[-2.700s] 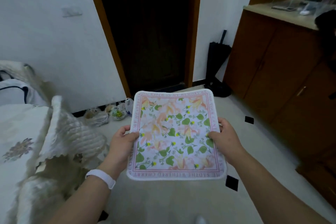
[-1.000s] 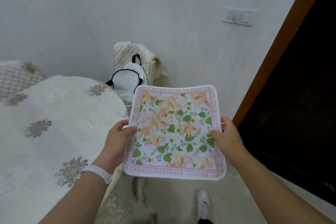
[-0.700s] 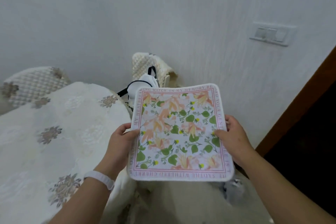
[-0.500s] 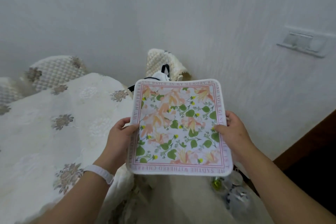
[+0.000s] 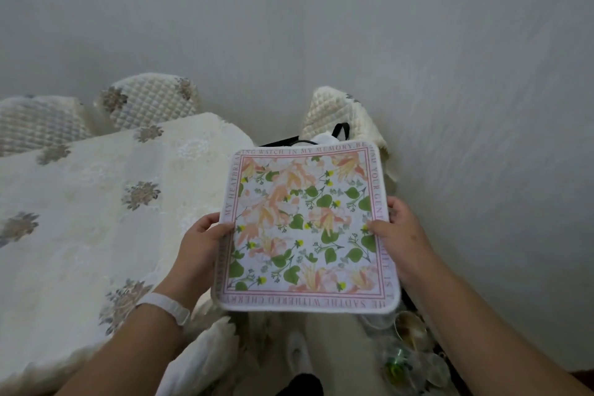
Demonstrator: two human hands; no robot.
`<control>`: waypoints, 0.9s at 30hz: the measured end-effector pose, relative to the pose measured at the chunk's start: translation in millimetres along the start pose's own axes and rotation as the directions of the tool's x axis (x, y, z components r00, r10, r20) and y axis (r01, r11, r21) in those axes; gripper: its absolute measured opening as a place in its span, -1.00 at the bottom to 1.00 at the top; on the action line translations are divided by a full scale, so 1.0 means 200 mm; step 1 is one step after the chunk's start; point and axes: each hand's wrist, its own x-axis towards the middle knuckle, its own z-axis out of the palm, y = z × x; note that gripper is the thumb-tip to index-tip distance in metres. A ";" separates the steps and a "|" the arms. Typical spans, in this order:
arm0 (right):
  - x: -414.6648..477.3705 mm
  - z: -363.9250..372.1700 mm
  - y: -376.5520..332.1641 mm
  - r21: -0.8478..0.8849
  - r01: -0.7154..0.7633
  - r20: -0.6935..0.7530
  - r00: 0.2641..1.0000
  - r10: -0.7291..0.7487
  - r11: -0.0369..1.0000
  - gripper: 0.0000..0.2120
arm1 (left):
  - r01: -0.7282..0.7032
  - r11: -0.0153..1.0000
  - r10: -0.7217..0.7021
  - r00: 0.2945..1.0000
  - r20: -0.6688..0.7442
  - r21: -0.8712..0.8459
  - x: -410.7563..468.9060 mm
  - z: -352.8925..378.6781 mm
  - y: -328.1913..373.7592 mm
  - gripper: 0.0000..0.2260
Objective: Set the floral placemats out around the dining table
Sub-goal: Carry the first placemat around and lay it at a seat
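A square floral placemat (image 5: 305, 225) with pink flowers, green leaves and a lettered border is held flat in the air in front of me. My left hand (image 5: 199, 247) grips its left edge and my right hand (image 5: 401, 238) grips its right edge. It may be a stack, but I cannot tell how many. The dining table (image 5: 80, 219), covered with a cream embroidered cloth, lies to the left, its edge just under my left hand. The placemat hovers beside the table, over the gap by the wall.
Chairs with quilted cream covers stand at the table's far side (image 5: 144, 100) and by the wall (image 5: 340, 112), the latter with a white bag with black straps. The wall is close on the right. Glass items (image 5: 408, 350) sit on the floor at lower right.
My view has swung left from the doorway and cabinet to the table and wall. Both hands have kept the same grip on the placemat, which now sits closer to the table.
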 end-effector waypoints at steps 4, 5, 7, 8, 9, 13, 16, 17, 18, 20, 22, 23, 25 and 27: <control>0.27 0.07 -0.06 0.015 -0.016 0.012 1.000 0.016 1.000 -0.67 | -0.002 1.000 0.002 1.000 0.008 -0.021 0.25 0.06 0.04 -0.89; 0.34 0.09 -0.08 0.012 -0.020 0.016 1.000 0.020 1.000 -0.67 | -0.008 1.000 0.008 1.000 0.011 -0.027 0.31 0.07 0.06 -0.89; 0.49 0.16 -0.13 0.005 -0.030 0.025 0.999 0.030 1.000 -0.66 | -0.018 0.999 0.018 1.000 0.012 -0.042 0.45 0.08 0.12 -0.89; 0.56 0.20 -0.16 -0.004 -0.029 0.027 0.999 0.030 1.000 -0.65 | -0.025 0.998 0.025 1.000 0.009 -0.052 0.52 0.07 0.15 -0.89; 0.62 0.23 -0.19 -0.018 -0.026 0.035 0.999 0.026 1.000 -0.64 | -0.033 0.998 0.033 0.999 0.003 -0.060 0.58 0.06 0.17 -0.89; 0.87 0.41 -0.29 -0.090 0.002 0.074 0.997 0.005 0.996 -0.67 | -0.051 0.995 0.048 0.998 -0.033 -0.086 0.80 -0.03 0.27 -0.92; 1.01 0.58 -0.32 -0.128 0.025 0.093 0.996 -0.013 0.991 -0.68 | -0.059 0.993 0.051 0.996 -0.079 -0.101 0.94 -0.11 0.32 -0.92; 1.05 0.63 -0.32 -0.138 0.023 0.108 0.994 -0.008 0.990 -0.67 | -0.055 0.993 0.045 0.994 -0.099 -0.106 0.97 -0.15 0.32 -0.92; 1.08 0.68 -0.31 -0.152 0.020 0.122 0.993 -0.002 0.988 -0.66 | -0.049 0.992 0.035 0.992 -0.119 -0.117 0.99 -0.18 0.31 -0.92; 1.15 0.77 -0.30 -0.199 0.028 0.147 0.989 0.002 0.980 -0.63 | -0.046 0.988 0.023 0.988 -0.153 -0.149 1.03 -0.24 0.30 -0.93; 1.21 0.85 -0.29 -0.226 0.052 0.181 0.983 -0.011 0.973 -0.64 | -0.041 0.984 0.011 0.985 -0.173 -0.171 1.04 -0.29 0.29 -0.94; 1.23 0.89 -0.30 -0.239 0.072 0.203 0.979 -0.023 0.968 -0.64 | -0.039 0.982 0.003 0.982 -0.191 -0.186 1.05 -0.31 0.28 -0.94; 1.26 0.96 -0.31 -0.270 0.105 0.231 0.972 -0.042 0.957 -0.61 | -0.028 0.977 -0.021 0.974 -0.226 -0.212 1.07 -0.35 0.25 -0.94; 1.31 1.02 -0.31 -0.309 0.133 0.252 0.966 -0.054 0.942 -0.62 | -0.023 0.970 -0.040 0.967 -0.252 -0.240 1.08 -0.38 0.22 -0.92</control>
